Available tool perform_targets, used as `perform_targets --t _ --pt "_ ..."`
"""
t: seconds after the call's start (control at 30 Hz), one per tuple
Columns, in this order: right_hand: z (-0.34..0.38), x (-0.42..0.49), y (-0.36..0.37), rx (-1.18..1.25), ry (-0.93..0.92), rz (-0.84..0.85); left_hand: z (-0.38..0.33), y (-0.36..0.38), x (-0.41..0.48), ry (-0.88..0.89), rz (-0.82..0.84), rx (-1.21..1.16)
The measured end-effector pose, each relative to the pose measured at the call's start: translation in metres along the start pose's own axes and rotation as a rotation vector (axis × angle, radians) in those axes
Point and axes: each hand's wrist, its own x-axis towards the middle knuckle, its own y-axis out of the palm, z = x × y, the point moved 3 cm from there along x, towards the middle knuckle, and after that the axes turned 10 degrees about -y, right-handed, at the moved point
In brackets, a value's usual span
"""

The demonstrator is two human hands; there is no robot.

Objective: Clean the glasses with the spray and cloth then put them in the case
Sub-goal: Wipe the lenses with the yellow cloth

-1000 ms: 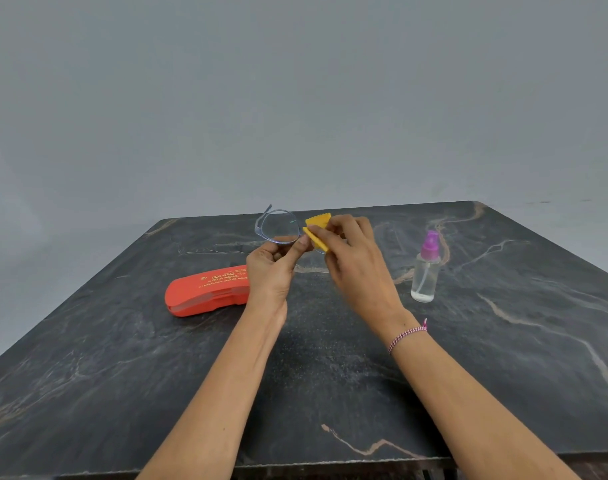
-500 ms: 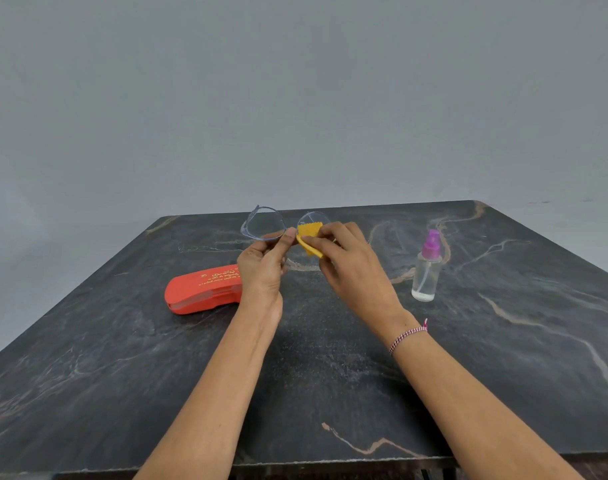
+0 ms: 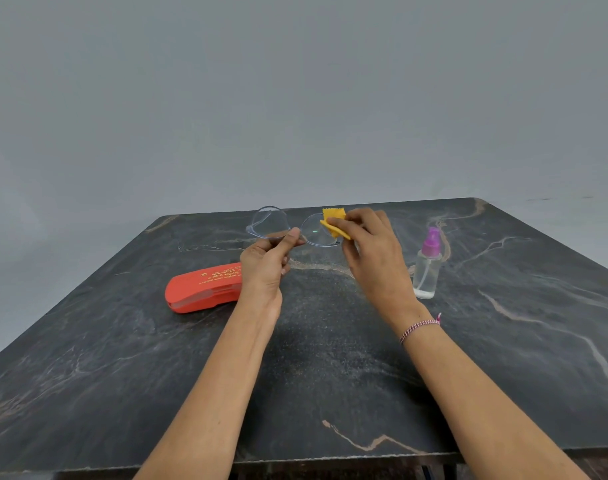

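Note:
Clear-framed glasses [image 3: 271, 223] are held up above the far middle of the table. My left hand [image 3: 266, 265] pinches them at the bridge between thumb and fingers. My right hand [image 3: 371, 251] pinches a folded yellow cloth [image 3: 333, 221] over the outer edge of the right lens. An orange glasses case [image 3: 202, 289] lies closed on the table, left of my left hand and partly hidden behind it. A clear spray bottle [image 3: 427, 268] with a purple top stands upright to the right of my right hand.
Everything sits on a dark marble-patterned table [image 3: 330, 375] whose front edge runs along the bottom of the view. A plain grey wall fills the background. A woven bracelet [image 3: 420, 327] circles my right wrist.
The glasses have turned so both lenses now face me. My right hand with the cloth has slid rightward to the outer edge of the right lens. Both hands sit slightly higher.

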Motion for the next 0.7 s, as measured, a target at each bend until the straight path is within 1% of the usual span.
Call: perform_targets --t 0.2,0.37,0.47,0.53,0.57,0.63,0.7 --pt "0.005 -0.002 0.005 0.033 -0.033 0.057 -0.005 -0.005 0.0 0.023 -0.052 -0.069" --pt "0.011 -0.003 0.008 0.064 -0.087 0.139 -0.005 -0.006 0.002 -0.028 -0.056 -0.142" --pt "0.005 -0.001 0.005 0.067 -0.045 0.098 -0.005 -0.006 0.001 -0.041 -0.057 -0.145" --pt "0.0 0.0 0.001 0.111 0.04 0.038 -0.005 -0.007 0.001 -0.044 -0.055 -0.153" --pt "-0.003 0.0 -0.002 0.16 0.111 -0.004 -0.006 -0.007 0.002 -0.046 -0.049 -0.162" --pt "-0.009 -0.003 -0.004 0.28 0.309 -0.067 -0.008 -0.008 0.003 -0.046 -0.026 -0.167" --pt "-0.016 -0.009 0.004 0.388 0.534 -0.026 -0.009 -0.006 0.003 -0.036 0.008 -0.134"
